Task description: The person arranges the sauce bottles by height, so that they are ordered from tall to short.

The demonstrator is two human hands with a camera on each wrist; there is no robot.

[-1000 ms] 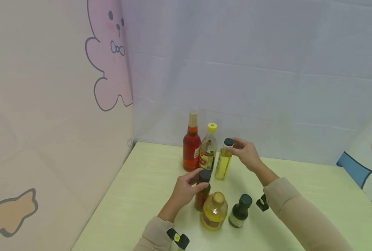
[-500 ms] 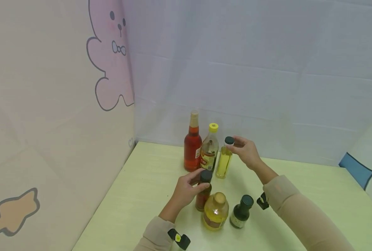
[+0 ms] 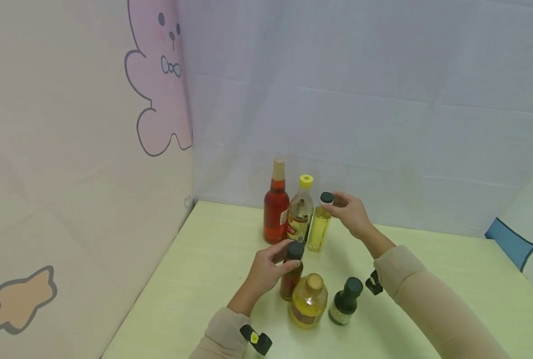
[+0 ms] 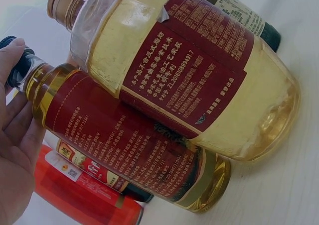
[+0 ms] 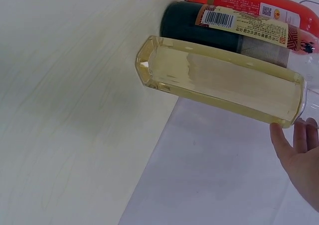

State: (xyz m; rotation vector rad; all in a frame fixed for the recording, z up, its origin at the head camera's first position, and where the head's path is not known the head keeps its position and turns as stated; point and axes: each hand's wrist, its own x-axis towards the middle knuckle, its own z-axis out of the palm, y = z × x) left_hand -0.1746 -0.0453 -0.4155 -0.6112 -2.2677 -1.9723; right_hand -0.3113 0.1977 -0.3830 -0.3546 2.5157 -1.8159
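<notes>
My left hand [image 3: 263,271] holds an oil bottle [image 3: 291,283] by its neck, just under the black cap. In the left wrist view this oil bottle stands out by its dark red label [image 4: 119,130]. My right hand [image 3: 351,215] pinches a slim clear bottle of yellow oil [image 3: 319,229] near its dark green cap [image 3: 327,198]. That bottle is upright with a slight tilt, close beside a yellow-capped sauce bottle [image 3: 298,219]. The right wrist view shows its square clear base [image 5: 147,63] and the fingertips [image 5: 277,129] at its neck end.
A tall bottle of red liquid [image 3: 275,214] stands at the back left, beside the yellow-capped one. Nearer the front are a round jug of yellow oil [image 3: 309,304] and a small dark green bottle [image 3: 344,304]. Behind the pale table [image 3: 194,269] hangs a white cloth [image 3: 361,114].
My right hand has shifted the slim yellow oil bottle slightly back and left, nearer the yellow-capped bottle. My left hand keeps its grip and has hardly moved.
</notes>
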